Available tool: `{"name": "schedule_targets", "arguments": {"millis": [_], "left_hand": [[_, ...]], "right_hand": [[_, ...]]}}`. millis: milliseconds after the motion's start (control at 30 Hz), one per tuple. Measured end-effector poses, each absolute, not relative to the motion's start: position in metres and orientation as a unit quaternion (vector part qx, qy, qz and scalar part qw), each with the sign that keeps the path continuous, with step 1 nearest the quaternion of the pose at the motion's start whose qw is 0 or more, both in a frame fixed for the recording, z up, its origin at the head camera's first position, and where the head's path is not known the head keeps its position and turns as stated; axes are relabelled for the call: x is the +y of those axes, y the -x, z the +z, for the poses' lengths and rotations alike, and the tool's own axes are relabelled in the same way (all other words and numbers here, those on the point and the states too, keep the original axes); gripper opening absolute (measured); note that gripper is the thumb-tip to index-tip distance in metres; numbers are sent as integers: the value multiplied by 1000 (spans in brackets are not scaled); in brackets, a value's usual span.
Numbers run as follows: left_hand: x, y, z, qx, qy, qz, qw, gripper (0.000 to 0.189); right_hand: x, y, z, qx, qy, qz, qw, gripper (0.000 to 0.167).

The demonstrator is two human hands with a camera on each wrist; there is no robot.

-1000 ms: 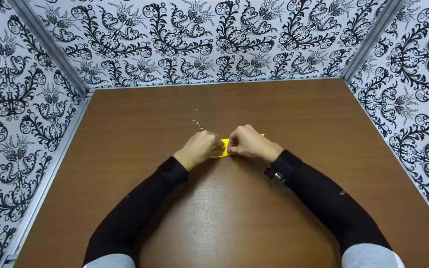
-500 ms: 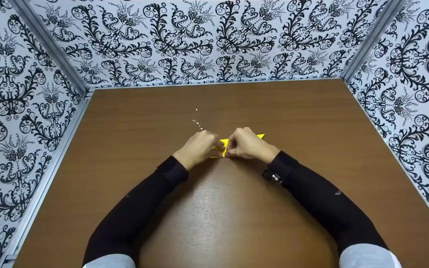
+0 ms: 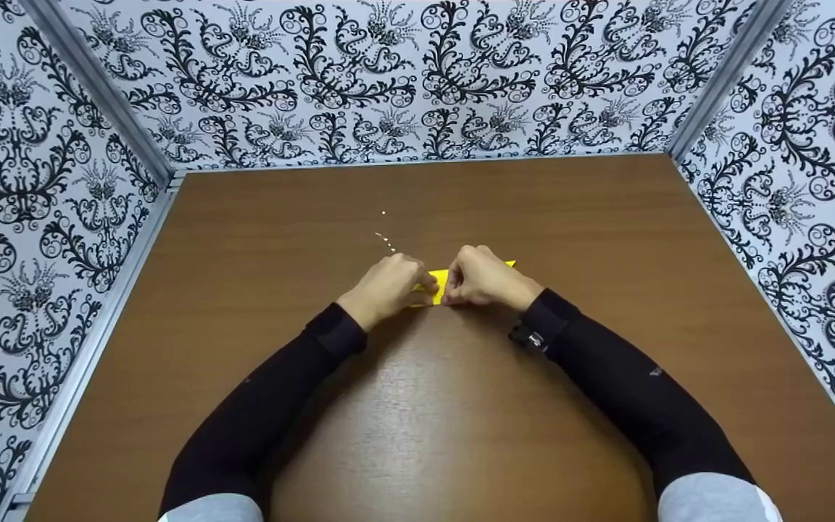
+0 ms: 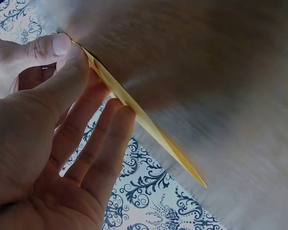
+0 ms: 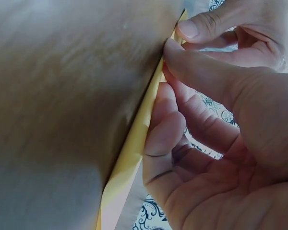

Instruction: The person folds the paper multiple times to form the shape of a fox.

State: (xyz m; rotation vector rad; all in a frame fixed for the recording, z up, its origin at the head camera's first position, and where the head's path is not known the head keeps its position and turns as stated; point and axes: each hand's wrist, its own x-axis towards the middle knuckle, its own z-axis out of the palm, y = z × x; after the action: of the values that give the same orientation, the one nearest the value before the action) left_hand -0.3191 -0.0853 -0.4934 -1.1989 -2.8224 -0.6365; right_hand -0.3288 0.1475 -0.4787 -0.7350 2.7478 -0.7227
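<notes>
A folded sheet of yellow paper (image 3: 439, 288) lies on the brown table between both hands, its pointed right corner showing past the right hand. My left hand (image 3: 388, 284) holds its left part. In the left wrist view the paper (image 4: 141, 115) is seen edge-on, thumb at its near edge and the other fingers stretched along it. My right hand (image 3: 486, 279) pinches the near edge close to the left fingertips. The right wrist view shows the paper (image 5: 134, 143) under the right thumb, with other fingers curled against its upper side. Both hands cover much of the paper.
Several tiny white bits (image 3: 386, 241) lie on the tabletop (image 3: 280, 217) beyond the left hand. Patterned black-and-white panels (image 3: 417, 80) with grey metal frame posts (image 3: 95, 87) stand along the table's back and sides.
My right hand slid a little left along the paper's near edge, then slightly back to the right. The left hand keeps its place on the paper.
</notes>
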Motion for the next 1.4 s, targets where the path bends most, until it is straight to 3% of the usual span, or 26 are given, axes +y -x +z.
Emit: {"name": "schedule_targets", "arguments": {"millis": [333, 1400], "left_hand": [[-86, 318, -491, -908, 374, -190, 3, 23], [-83, 316, -492, -912, 365, -186, -9, 18]], "right_hand": [[160, 331, -471, 936, 228, -227, 141, 15], [213, 333, -469, 951, 159, -210, 164, 19]]}}
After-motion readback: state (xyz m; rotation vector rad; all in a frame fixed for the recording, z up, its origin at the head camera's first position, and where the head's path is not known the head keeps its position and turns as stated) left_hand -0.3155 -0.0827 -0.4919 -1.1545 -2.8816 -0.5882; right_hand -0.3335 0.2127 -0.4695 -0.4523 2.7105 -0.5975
